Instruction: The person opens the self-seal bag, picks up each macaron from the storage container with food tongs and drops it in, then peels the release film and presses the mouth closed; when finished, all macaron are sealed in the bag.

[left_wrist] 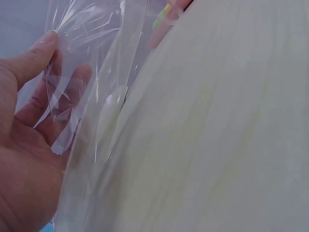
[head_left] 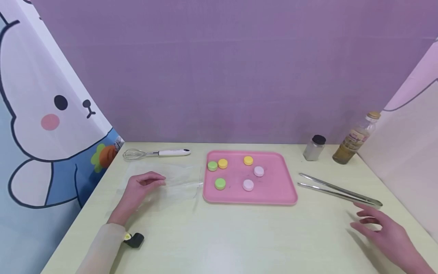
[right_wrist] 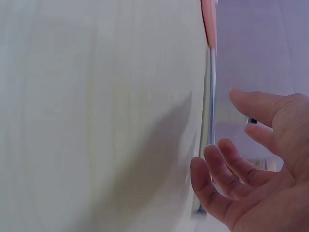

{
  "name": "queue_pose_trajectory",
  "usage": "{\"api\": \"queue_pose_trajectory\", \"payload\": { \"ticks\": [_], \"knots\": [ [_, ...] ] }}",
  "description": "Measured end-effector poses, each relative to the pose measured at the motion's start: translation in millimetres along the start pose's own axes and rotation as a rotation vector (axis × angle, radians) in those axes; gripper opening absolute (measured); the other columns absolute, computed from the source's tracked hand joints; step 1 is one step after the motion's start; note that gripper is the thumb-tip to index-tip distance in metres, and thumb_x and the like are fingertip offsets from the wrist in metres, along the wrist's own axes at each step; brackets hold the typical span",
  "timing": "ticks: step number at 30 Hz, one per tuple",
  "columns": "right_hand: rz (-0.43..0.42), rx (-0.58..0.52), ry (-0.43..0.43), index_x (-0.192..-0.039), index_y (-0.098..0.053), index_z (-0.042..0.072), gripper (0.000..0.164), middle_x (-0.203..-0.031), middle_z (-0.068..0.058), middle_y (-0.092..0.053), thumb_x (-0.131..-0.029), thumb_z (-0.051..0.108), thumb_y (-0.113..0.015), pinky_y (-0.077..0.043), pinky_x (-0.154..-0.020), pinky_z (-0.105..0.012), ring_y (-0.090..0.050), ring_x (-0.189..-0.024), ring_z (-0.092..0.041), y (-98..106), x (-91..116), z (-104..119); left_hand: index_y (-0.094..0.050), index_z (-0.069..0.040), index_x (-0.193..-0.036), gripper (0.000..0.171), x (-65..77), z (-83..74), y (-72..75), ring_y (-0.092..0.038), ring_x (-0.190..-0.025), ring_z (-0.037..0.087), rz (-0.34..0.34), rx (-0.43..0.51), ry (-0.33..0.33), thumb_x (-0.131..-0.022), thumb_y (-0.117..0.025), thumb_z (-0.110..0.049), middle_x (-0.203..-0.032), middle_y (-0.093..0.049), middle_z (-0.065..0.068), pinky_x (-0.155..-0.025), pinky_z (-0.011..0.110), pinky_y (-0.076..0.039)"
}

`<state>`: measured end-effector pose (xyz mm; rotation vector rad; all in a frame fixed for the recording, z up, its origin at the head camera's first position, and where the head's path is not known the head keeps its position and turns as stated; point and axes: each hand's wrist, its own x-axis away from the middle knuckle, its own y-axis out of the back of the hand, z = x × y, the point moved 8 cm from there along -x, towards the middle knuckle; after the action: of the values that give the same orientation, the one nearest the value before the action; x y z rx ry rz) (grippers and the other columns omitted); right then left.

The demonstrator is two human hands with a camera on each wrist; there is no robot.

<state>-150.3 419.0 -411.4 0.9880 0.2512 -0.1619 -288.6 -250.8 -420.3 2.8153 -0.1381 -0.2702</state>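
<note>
Between thumb and fingers, my left hand [head_left: 138, 190] pinches the edge of a clear plastic bag [head_left: 183, 177] on the left of the table. The crinkled film [left_wrist: 91, 29] shows close up in the left wrist view. Over at the right, my right hand [head_left: 386, 234] hovers with loosely bent fingers, holding nothing. Metal tongs [head_left: 328, 187] lie just beyond its fingertips, their arms spread toward the tray. In the middle, a pink tray [head_left: 236, 198] carries several macarons: green [head_left: 220, 184], yellow [head_left: 248, 160] and pale lilac [head_left: 248, 185] ones.
A whisk [head_left: 171, 152] with a white handle lies behind the bag. At the back right stand a small black-capped jar [head_left: 313, 150] and a corked bottle [head_left: 356, 140]. A purple backdrop [head_left: 232, 76] closes off the table's rear edge.
</note>
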Motion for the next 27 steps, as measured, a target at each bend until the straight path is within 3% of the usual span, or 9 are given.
{"api": "queue_pose_trajectory", "payload": {
  "ticks": [4,14,21,27],
  "knots": [
    [0.049,-0.013,-0.103,-0.145,-0.055,0.018,0.065,-0.101,0.038,-0.056,-0.086,0.02,-0.083,-0.041,-0.059,-0.016,-0.053,-0.086,0.021,8,5,-31,-0.075,0.002,-0.113,0.028,0.1,1.3,-0.5,-0.065,-0.099,0.013,0.004,0.008,-0.009,-0.095,-0.074,-0.02,-0.112,-0.072,0.015,-0.084,0.021,-0.054],
    [0.059,-0.211,-0.187,-0.153,-0.046,0.034,0.074,-0.101,0.041,-0.054,-0.09,0.009,-0.077,-0.043,-0.063,-0.009,-0.054,-0.087,0.021,25,6,-81,-0.074,0.002,-0.114,0.032,-0.4,3.2,-1.9,-0.065,-0.1,0.014,0.012,-0.003,0.005,-0.095,-0.073,-0.024,-0.114,-0.071,0.016,-0.084,0.021,-0.054],
    [0.018,-0.335,-0.244,-0.14,-0.05,0.052,0.076,-0.095,0.036,-0.06,-0.089,0.001,-0.076,-0.045,-0.063,-0.007,-0.058,-0.081,0.017,31,1,-109,-0.074,0.002,-0.114,0.032,-0.6,4.1,-2.0,-0.065,-0.101,0.013,0.014,-0.005,0.011,-0.095,-0.073,-0.024,-0.114,-0.071,0.016,-0.085,0.021,-0.053],
    [0.011,-0.375,-0.243,-0.129,-0.055,0.055,0.074,-0.092,0.033,-0.062,-0.088,-0.002,-0.077,-0.044,-0.064,-0.005,-0.059,-0.079,0.015,35,-9,-121,-0.074,0.002,-0.113,0.031,-0.5,2.9,-2.3,-0.065,-0.101,0.014,0.015,0.001,0.001,-0.095,-0.074,-0.023,-0.111,-0.072,0.01,-0.085,0.021,-0.054]
  ]
}}
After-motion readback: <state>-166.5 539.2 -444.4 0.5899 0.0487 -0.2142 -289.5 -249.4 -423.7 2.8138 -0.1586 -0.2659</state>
